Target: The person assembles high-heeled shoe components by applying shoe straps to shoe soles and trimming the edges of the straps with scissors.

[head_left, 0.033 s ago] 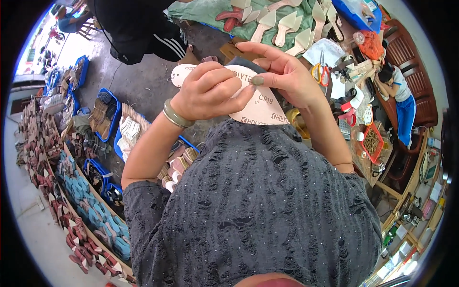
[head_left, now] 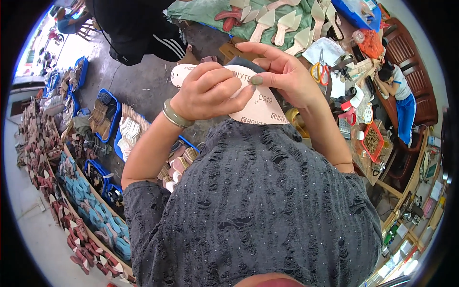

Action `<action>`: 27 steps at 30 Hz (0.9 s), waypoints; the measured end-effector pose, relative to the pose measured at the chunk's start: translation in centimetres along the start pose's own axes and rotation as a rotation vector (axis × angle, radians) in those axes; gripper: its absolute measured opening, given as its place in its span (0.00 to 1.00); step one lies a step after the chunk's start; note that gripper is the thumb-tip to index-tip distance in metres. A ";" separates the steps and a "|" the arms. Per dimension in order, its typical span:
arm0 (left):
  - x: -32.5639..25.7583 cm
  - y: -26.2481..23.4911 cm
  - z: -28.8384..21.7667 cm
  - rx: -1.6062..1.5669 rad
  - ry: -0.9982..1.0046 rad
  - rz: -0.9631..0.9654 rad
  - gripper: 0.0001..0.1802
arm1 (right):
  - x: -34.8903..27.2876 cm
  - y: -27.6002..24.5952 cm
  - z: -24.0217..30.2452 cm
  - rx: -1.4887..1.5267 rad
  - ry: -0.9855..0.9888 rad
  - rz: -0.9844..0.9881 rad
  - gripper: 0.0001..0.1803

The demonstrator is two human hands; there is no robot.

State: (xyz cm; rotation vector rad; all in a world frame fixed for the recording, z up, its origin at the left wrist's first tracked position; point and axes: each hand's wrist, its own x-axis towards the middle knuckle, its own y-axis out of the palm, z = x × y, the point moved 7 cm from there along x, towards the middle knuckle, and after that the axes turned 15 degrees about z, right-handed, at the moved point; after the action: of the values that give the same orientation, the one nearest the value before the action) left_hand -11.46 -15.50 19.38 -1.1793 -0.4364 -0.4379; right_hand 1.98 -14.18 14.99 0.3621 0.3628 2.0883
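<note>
Left hand (head_left: 209, 93) grips a pale insole (head_left: 258, 113); right hand (head_left: 292, 80) pinches its far edge; grey floor (head_left: 141, 79) spreads leftward.

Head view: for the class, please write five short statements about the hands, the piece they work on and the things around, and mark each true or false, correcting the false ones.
1. The left hand and right hand both touch the pale sole piece. True.
2. Both wrists are bare. False: a bangle circles the left one.
3. Scissors lie to the right of both hands. True.
4. Pale pieces near the top lie on a white cloth. False: they lie on a green cloth.
5. A blue tub stands left of the left hand. True.
</note>
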 end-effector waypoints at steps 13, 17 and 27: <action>-0.5 4.6 4.9 -0.278 -0.475 0.231 0.25 | 0.0 -4.6 -2.5 0.162 -0.090 -0.149 0.29; -0.1 6.7 7.2 -0.334 -0.574 0.207 0.23 | 0.5 -6.6 -2.2 0.139 -0.149 -0.137 0.30; 4.6 11.0 9.3 -0.075 -0.468 0.286 0.16 | 2.0 -12.7 -0.5 0.180 -0.138 -0.207 0.21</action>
State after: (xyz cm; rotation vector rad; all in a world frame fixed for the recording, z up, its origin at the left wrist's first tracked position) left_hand -2.55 -3.69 16.31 -1.3953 -0.6451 0.0764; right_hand 10.54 -6.13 9.70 0.5486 0.4865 1.8227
